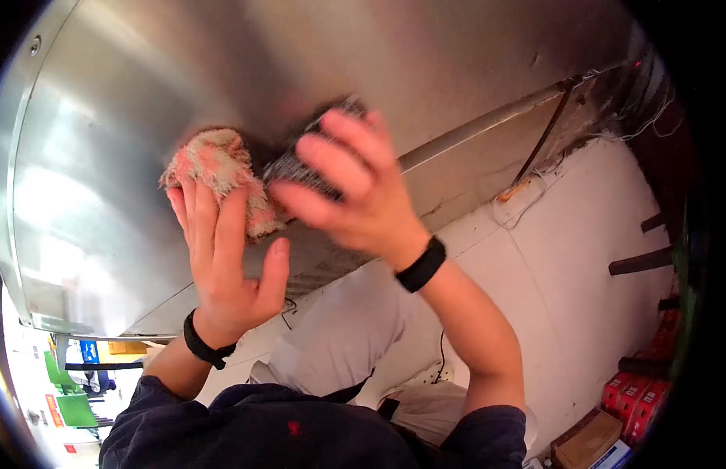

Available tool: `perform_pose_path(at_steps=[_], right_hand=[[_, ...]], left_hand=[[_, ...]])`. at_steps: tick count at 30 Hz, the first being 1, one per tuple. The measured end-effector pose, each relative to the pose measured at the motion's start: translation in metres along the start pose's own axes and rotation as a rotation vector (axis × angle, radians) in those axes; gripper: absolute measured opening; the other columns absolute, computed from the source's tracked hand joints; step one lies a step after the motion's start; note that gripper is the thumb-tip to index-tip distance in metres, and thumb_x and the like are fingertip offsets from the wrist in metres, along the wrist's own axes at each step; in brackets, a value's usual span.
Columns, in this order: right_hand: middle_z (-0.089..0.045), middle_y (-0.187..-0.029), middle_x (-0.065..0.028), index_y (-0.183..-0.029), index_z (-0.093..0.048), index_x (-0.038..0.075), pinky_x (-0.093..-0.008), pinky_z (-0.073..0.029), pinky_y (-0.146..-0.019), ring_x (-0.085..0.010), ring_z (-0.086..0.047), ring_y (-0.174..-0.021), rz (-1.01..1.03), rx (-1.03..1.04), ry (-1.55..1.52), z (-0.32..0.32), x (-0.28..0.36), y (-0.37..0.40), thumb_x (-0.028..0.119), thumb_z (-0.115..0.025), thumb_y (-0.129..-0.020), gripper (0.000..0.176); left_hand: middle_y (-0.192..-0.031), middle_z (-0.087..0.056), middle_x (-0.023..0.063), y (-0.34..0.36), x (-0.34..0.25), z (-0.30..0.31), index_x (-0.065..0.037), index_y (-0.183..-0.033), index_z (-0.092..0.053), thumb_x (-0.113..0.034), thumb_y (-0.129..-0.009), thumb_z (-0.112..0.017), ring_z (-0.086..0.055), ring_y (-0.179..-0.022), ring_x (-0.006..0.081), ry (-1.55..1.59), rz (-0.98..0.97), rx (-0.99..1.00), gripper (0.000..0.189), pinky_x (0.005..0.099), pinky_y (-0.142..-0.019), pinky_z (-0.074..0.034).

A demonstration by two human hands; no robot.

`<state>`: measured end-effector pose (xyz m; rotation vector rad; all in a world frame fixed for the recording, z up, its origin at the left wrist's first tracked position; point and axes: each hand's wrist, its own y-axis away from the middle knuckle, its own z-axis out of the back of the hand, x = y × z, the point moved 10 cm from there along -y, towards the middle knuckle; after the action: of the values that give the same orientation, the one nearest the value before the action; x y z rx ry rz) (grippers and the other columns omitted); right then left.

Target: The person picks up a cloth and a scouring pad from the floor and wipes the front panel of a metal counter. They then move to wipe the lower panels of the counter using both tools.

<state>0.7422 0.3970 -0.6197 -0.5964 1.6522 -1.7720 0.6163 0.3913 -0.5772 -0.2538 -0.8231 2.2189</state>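
A brushed metal panel (331, 47) fills the upper part of the view. My left hand (226, 250) presses a fluffy pink and white cloth (218, 160) against it, fingers stretched over the cloth's lower part and thumb apart. To the right, my right hand (347, 180) has its bent fingers around a dark grey scrubbing pad or cloth (308, 152), also at the metal surface. That hand and the dark piece are blurred by motion. Each wrist has a black band.
Below the panel is a pale tiled floor (527, 266). A cable (544, 133) hangs at the panel's right edge. Dark furniture legs (640, 262) stand at the right, red boxes (635, 402) and a cardboard box (588, 442) at the lower right. Green chairs (77, 410) show at the lower left.
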Motion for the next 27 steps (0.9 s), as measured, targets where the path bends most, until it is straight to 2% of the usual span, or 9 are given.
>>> perform_pose_path(at_steps=[3, 5, 9, 11, 15, 17, 23, 24, 27], right_hand=[[-0.051, -0.131, -0.0069, -0.121, -0.062, 0.029, -0.0582, -0.041, -0.11, -0.0398, -0.05, -0.128, -0.246, -0.092, 0.021, 0.028, -0.061, 0.0, 0.018, -0.08, -0.073, 0.053], [-0.051, -0.132, -0.0065, -0.12, -0.063, 0.03, -0.0586, -0.042, -0.11, -0.0393, -0.048, -0.131, -0.452, -0.361, 0.189, 0.06, -0.088, 0.01, 0.02, -0.079, -0.074, 0.049], [-0.05, -0.134, -0.0088, -0.122, -0.062, 0.026, -0.0578, -0.043, -0.107, -0.039, -0.046, -0.132, -0.221, -0.076, 0.06, 0.006, -0.031, 0.007, 0.02, -0.079, -0.074, 0.052], [-0.047, -0.137, -0.0183, -0.112, -0.067, 0.011, -0.0553, -0.04, -0.109, -0.0409, -0.045, -0.132, 0.031, 0.004, 0.07, 0.002, -0.009, 0.004, 0.033, -0.078, -0.086, 0.036], [-0.045, -0.139, -0.0191, -0.117, -0.064, 0.01, -0.0552, -0.04, -0.11, -0.041, -0.043, -0.134, -0.303, -0.11, 0.201, 0.052, -0.096, 0.015, 0.033, -0.077, -0.087, 0.04], [-0.045, -0.138, -0.0184, -0.114, -0.065, 0.012, -0.0573, -0.039, -0.111, -0.041, -0.043, -0.135, -0.605, -0.441, 0.182, 0.089, -0.133, 0.046, 0.031, -0.08, -0.082, 0.04], [-0.044, -0.14, -0.0209, -0.124, -0.056, 0.009, -0.0536, -0.038, -0.111, -0.042, -0.044, -0.133, -0.176, -0.115, 0.124, 0.028, -0.048, 0.03, 0.017, -0.075, -0.086, 0.043], [-0.044, -0.14, -0.0209, -0.124, -0.056, 0.009, -0.0536, -0.038, -0.111, -0.042, -0.044, -0.133, -0.183, -0.12, 0.133, 0.034, -0.054, 0.029, 0.017, -0.075, -0.086, 0.043], [-0.045, -0.139, -0.0218, -0.126, -0.054, 0.008, -0.0535, -0.038, -0.111, -0.0422, -0.045, -0.131, -0.548, -0.356, 0.293, 0.087, -0.125, 0.049, 0.015, -0.075, -0.085, 0.046]], left_hand=[[-0.151, -0.038, 0.0394, 0.002, 0.004, -0.003, 0.011, -0.137, -0.053, -0.017, -0.082, -0.071, -0.033, -0.144, 0.0572, -0.009, 0.009, 0.007, 0.064, 0.0669, -0.12, -0.013], [-0.151, -0.038, 0.0391, 0.002, 0.005, -0.007, 0.011, -0.137, -0.053, -0.017, -0.081, -0.072, -0.033, -0.144, 0.0571, -0.005, 0.028, 0.01, 0.065, 0.067, -0.12, -0.013], [-0.151, -0.037, 0.0393, -0.002, -0.003, -0.008, 0.011, -0.139, -0.051, -0.017, -0.08, -0.073, -0.032, -0.144, 0.0576, -0.037, 0.011, 0.019, 0.068, 0.0676, -0.12, -0.013], [-0.151, -0.037, 0.0394, -0.002, -0.008, -0.012, 0.011, -0.139, -0.051, -0.017, -0.08, -0.073, -0.031, -0.144, 0.0578, -0.04, -0.005, 0.047, 0.069, 0.0682, -0.12, -0.013], [-0.152, -0.035, 0.0395, 0.002, -0.007, -0.017, 0.011, -0.141, -0.049, -0.018, -0.08, -0.073, -0.029, -0.144, 0.0585, -0.039, 0.023, 0.074, 0.072, 0.0696, -0.119, -0.013], [-0.152, -0.035, 0.0395, 0.004, -0.008, -0.019, 0.011, -0.141, -0.048, -0.018, -0.08, -0.073, -0.029, -0.144, 0.0588, -0.034, 0.022, 0.091, 0.073, 0.0699, -0.119, -0.012], [-0.153, -0.032, 0.0391, 0.001, -0.011, -0.024, 0.011, -0.142, -0.047, -0.019, -0.081, -0.073, -0.024, -0.146, 0.0591, -0.096, 0.008, 0.12, 0.073, 0.0694, -0.12, -0.009], [-0.154, -0.031, 0.0388, 0.001, -0.012, -0.023, 0.011, -0.143, -0.046, -0.02, -0.081, -0.073, -0.022, -0.147, 0.059, -0.097, 0.01, 0.121, 0.074, 0.0692, -0.12, -0.008], [-0.155, -0.03, 0.0385, 0.0, -0.012, -0.023, 0.012, -0.144, -0.045, -0.021, -0.082, -0.073, -0.021, -0.148, 0.0591, -0.096, 0.007, 0.112, 0.075, 0.0687, -0.12, -0.007]])
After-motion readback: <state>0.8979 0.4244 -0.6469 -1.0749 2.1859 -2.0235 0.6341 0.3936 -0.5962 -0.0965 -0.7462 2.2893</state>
